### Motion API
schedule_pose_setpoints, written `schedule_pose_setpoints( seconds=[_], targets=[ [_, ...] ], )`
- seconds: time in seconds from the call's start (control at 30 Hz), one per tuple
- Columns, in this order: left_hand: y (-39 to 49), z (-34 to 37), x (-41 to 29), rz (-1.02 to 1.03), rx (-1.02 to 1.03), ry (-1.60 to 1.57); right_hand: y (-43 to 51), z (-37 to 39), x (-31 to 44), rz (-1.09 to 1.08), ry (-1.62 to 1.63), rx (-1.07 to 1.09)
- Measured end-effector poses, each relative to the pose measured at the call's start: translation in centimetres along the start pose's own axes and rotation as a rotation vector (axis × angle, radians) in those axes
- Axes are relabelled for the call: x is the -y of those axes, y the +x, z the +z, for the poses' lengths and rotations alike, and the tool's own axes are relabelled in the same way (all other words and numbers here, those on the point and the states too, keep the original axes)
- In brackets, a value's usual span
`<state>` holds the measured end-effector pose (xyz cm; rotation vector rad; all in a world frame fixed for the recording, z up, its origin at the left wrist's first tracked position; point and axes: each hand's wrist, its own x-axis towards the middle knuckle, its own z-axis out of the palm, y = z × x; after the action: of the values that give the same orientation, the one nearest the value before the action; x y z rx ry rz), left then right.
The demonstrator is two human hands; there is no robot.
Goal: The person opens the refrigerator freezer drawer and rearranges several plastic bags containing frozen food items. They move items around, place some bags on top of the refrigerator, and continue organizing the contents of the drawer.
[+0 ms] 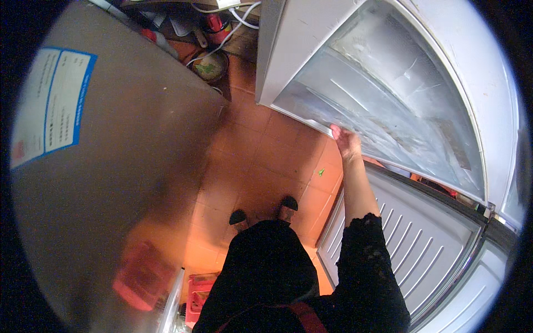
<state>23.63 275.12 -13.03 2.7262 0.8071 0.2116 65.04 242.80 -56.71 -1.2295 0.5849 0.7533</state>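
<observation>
My right hand [347, 141] reaches forward, bare below a black lace sleeve, to the lower front edge of an open freezer compartment. Its fingers are partly bent at the edge of a frosted, translucent plastic panel [366, 104], which looks like a drawer front. Whether they grip that edge or only touch it, I cannot tell. The white refrigerator cabinet [300, 37] surrounds the panel. Beneath my forearm is an open door [416, 245] with a ribbed white inner liner. My left hand is out of view.
A large brownish panel [137, 108] bearing a blue-bordered label [68, 100] stands on the left. A red plastic basket [198, 295] is beside my legs. On the tiled floor [270, 154] lies a green leaf scrap [321, 172]. A round container [209, 65] and a white cable [233, 35] are ahead.
</observation>
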Motion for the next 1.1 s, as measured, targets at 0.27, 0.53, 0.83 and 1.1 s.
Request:
schedule_pose_setpoints(
  seconds=[0.27,0.53,0.83,1.1],
  targets=[
    [-1.9,-8.2,-1.9,-0.041,-0.069,-0.028,-10.7,-6.2,-6.7,-0.118,-0.806,0.227],
    [-1.0,-13.3,-5.5,0.044,0.071,0.1,-39.3,-16.5,-8.7,0.398,-1.052,0.512],
    [-2.0,-12.1,-3.9,0.148,-0.013,0.072,-64.6,-17.3,1.0,-0.075,-1.517,-0.343],
    [-2.1,-10.4,-3.6,0.178,-0.074,0.164,-75.2,-18.1,18.0,-1.394,-1.34,-1.006]
  ],
)
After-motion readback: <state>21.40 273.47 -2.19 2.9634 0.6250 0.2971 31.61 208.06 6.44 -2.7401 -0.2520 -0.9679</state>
